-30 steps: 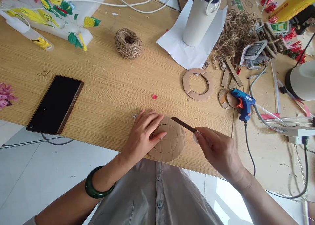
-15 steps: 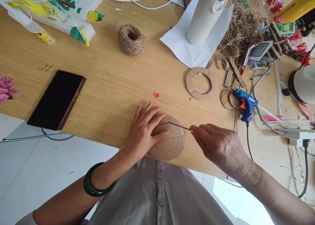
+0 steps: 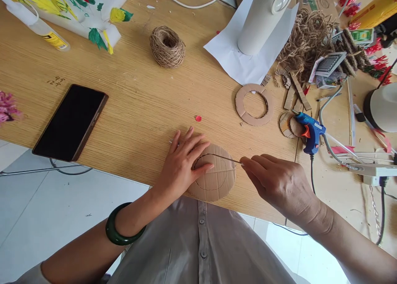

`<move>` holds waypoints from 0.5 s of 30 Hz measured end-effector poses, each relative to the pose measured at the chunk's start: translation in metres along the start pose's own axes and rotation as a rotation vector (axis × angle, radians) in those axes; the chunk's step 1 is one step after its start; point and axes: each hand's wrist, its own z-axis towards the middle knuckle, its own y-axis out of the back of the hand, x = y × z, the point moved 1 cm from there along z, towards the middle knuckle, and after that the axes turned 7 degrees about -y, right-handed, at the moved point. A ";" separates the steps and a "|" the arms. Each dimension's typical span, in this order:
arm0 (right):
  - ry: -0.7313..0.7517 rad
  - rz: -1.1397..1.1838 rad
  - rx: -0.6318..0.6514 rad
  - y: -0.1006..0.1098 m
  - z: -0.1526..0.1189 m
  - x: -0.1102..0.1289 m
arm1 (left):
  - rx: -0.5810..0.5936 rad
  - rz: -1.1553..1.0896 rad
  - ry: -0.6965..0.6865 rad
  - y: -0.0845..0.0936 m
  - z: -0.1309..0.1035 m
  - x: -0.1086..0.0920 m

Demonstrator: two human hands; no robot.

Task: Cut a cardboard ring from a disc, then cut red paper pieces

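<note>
Your right hand (image 3: 274, 180) grips a thin blade (image 3: 226, 158), pointing left across the cardboard disc (image 3: 215, 177) by the worktop (image 3: 139, 122)'s near edge; your left hand (image 3: 182, 164) lies spread flat over the disc's left side.

The wooden table (image 3: 139, 110) bears 1 phone (image 3: 71, 122), 1 twine ball (image 3: 168, 54), 1 cardboard ring (image 3: 240, 104) and 1 cardboard disc (image 3: 215, 178).

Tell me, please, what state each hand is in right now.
Left hand: open, resting on the cardboard disc.
Right hand: closed, holding a thin blade over the disc.
</note>
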 end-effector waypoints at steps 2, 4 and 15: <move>0.009 -0.003 0.000 0.001 0.000 0.000 | -0.002 0.001 -0.001 0.000 0.000 0.000; 0.019 -0.012 -0.005 0.002 0.001 -0.001 | -0.003 0.003 -0.004 -0.001 0.000 0.001; 0.038 -0.029 0.011 0.004 0.005 -0.001 | 0.003 -0.006 -0.003 -0.001 -0.001 0.002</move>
